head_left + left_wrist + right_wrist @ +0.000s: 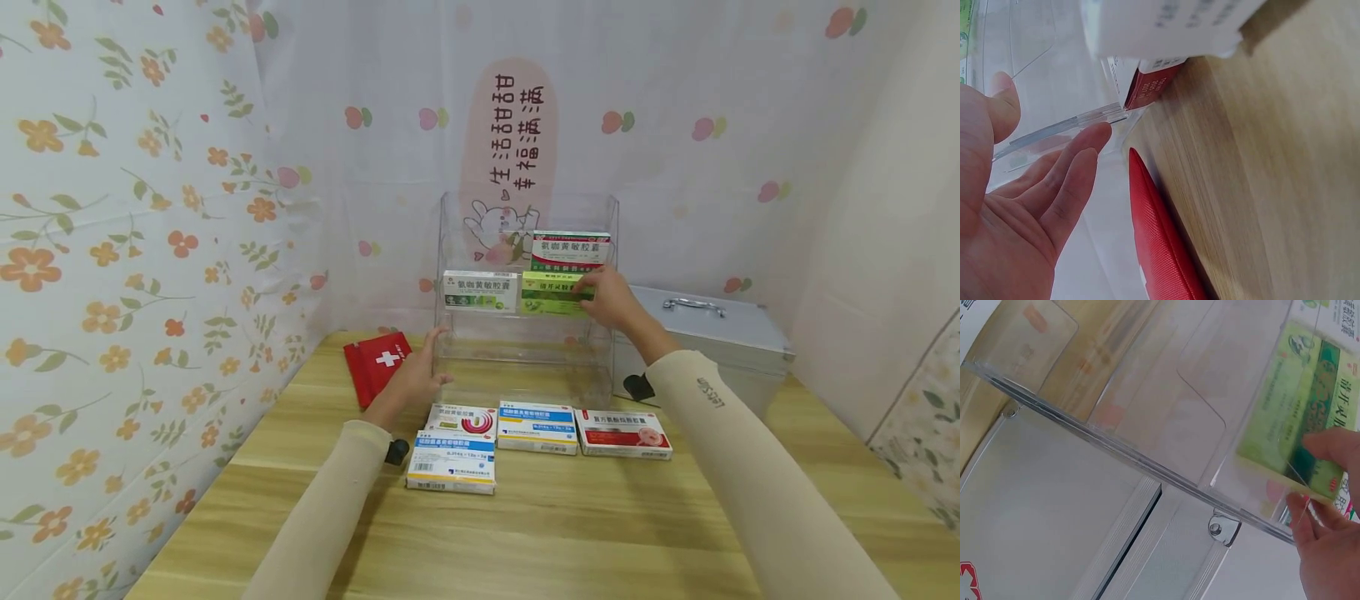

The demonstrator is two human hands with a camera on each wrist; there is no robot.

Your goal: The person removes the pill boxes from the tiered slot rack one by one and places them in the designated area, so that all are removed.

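In the head view, my right hand [611, 300] is at the right end of a clear acrylic rack's [517, 351] middle tier. It pinches a green medicine box [546, 298], its thumb on the printed face in the right wrist view. A white-and-green medicine box [480, 293] stands to its left on the same tier, and a red, white and green one [572, 247] on the tier above. My left hand [414, 379] is at the rack's left side, thumb and straight fingers spread around the upright panel [1063, 128] in the left wrist view.
Several medicine boxes lie before the rack: blue-and-white ones [536, 427] [452, 460], a white-and-pink one [459, 419] and a red-and-white one [624, 433]. A red first-aid pouch [375, 362] is at left. A silver case [705, 342] stands right of the rack.
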